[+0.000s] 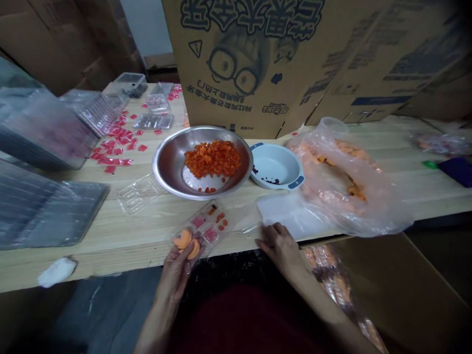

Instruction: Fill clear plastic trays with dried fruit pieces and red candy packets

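My left hand (180, 263) grips the near end of a clear plastic compartment tray (199, 222), tilted at the table's front edge. Inside it are orange round slices (189, 244), pink-red sachets (210, 234) and small orange pieces (221, 221). My right hand (282, 248) has its fingers bent at a clear plastic bag (248, 219), beside a stack of whitish plastic bags (291, 211); its exact hold is partly hidden. Behind the tray stands a steel bowl (165, 164) with diced orange pieces (214, 159).
A light blue bowl (276, 162) holds a few dark bits. To its right lies a large plastic bag (383, 196) of orange slices. Red sachets (114, 142) and stacked clear trays (44, 132) are at left. A cardboard box (239, 73) stands behind; an open carton (398, 280) sits below the edge.
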`<act>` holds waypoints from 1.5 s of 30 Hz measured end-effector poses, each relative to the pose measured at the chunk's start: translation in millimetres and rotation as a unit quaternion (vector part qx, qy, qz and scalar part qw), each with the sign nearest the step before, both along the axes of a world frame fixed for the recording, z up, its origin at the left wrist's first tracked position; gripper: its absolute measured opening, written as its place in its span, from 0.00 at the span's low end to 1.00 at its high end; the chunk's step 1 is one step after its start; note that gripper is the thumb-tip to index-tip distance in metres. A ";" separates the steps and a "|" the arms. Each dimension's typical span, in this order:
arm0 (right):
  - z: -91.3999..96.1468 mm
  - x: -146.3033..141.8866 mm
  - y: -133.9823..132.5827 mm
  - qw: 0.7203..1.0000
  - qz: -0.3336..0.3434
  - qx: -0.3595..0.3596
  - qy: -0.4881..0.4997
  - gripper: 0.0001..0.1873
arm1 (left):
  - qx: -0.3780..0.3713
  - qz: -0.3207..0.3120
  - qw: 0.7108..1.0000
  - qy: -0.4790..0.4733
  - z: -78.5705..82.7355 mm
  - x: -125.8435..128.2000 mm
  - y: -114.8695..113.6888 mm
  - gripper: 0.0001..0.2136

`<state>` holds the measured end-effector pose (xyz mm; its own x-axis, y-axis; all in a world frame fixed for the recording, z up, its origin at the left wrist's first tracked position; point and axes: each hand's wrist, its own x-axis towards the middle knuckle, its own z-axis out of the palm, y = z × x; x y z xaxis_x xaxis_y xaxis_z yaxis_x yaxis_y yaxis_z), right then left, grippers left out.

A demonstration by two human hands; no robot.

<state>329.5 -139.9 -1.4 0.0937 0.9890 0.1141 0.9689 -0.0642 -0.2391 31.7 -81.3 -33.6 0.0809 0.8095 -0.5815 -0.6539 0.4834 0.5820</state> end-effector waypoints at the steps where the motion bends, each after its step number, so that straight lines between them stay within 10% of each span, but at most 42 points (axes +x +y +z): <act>1: -0.5 -6.7 -1.6 1.000 0.010 0.001 -0.014 0.12 | -0.002 0.001 1.000 -0.001 -0.1 -0.1 0.2 0.17; 8: -6.1 -56.1 35.8 0.996 -0.011 -0.075 -0.046 0.07 | -0.001 0.028 0.999 -0.022 -6.1 2.0 -2.2 0.19; 15: -6.5 -28.8 52.0 0.994 0.001 -0.091 0.055 0.12 | 0.009 0.020 1.000 -0.014 -6.7 -1.2 -8.0 0.19; 29: -16.4 -27.0 44.6 0.937 -0.054 -0.015 0.345 0.17 | 0.035 0.047 0.997 0.048 -1.8 37.6 -54.6 0.29; 45: -17.3 -60.0 48.4 0.950 -0.044 0.113 0.286 0.09 | 0.071 -0.082 0.988 0.111 11.6 25.5 -58.5 0.24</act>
<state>269.5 -91.4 -18.7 0.2858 0.9309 0.2273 0.6689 -0.0239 -0.7429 57.3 -139.8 -22.0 0.1018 0.8708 -0.4810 -0.4218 0.4757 0.7719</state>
